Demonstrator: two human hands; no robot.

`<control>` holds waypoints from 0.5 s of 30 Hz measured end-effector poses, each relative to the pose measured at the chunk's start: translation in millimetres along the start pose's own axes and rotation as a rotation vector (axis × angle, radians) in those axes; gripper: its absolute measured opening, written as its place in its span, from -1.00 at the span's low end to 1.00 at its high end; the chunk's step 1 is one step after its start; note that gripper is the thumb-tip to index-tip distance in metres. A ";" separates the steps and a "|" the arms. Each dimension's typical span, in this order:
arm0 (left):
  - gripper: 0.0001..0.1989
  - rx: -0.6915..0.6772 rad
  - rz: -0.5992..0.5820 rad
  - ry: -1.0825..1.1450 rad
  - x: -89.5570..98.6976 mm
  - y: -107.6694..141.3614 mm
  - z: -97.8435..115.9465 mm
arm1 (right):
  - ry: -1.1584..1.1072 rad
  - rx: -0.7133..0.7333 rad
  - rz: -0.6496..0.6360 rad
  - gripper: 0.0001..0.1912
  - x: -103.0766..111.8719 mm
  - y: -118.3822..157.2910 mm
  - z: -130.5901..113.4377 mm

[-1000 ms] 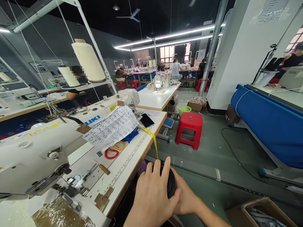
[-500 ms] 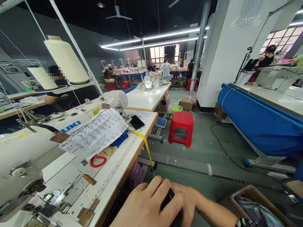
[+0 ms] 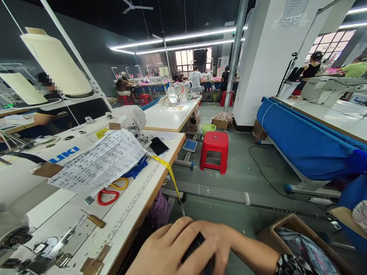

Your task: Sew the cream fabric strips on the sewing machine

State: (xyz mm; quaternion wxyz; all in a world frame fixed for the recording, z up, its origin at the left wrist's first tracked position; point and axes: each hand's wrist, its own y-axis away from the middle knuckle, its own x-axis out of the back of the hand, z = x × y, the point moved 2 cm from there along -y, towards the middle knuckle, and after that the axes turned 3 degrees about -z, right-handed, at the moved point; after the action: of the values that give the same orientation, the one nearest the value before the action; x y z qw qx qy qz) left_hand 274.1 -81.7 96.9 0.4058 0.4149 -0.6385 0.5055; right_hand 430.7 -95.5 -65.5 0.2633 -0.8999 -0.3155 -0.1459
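At the bottom centre, my left hand (image 3: 168, 250) wraps its fingers over a dark object (image 3: 195, 246). My right hand (image 3: 220, 240) closes round the same object from the right, partly hidden behind the left; what the object is cannot be made out. Just beyond the knuckles hangs a yellow tape measure (image 3: 171, 176) over the edge of the sewing table (image 3: 140, 198). On that table lie a handwritten sheet (image 3: 100, 162), scissors with a red handle (image 3: 107, 197) and a yellow one, a wooden-handled tool (image 3: 96, 221) and a black phone (image 3: 158, 146).
A sewing machine (image 3: 64, 154) with thread cones (image 3: 54, 63) fills the left. Ahead stands a red stool (image 3: 215, 152). To the right are blue cloth (image 3: 304, 145) and an open cardboard box (image 3: 268, 236). Several people sit at machines farther off.
The view has turned slightly right, so most surroundings sit farther left in the picture. Both hands keep their hold on the dark object and appear slightly lower left.
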 end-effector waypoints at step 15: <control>-0.35 0.828 0.585 0.652 -127.5 41.2 16.3 | -0.052 -0.187 0.599 0.00 -2.0 8.4 -33.3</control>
State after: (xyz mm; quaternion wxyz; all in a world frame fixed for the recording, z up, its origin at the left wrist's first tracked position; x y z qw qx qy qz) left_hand 275.4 -76.5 -38.0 0.2293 0.1690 -0.3191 0.9039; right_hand 431.4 -120.9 -42.3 0.2026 -0.9766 -0.0283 -0.0672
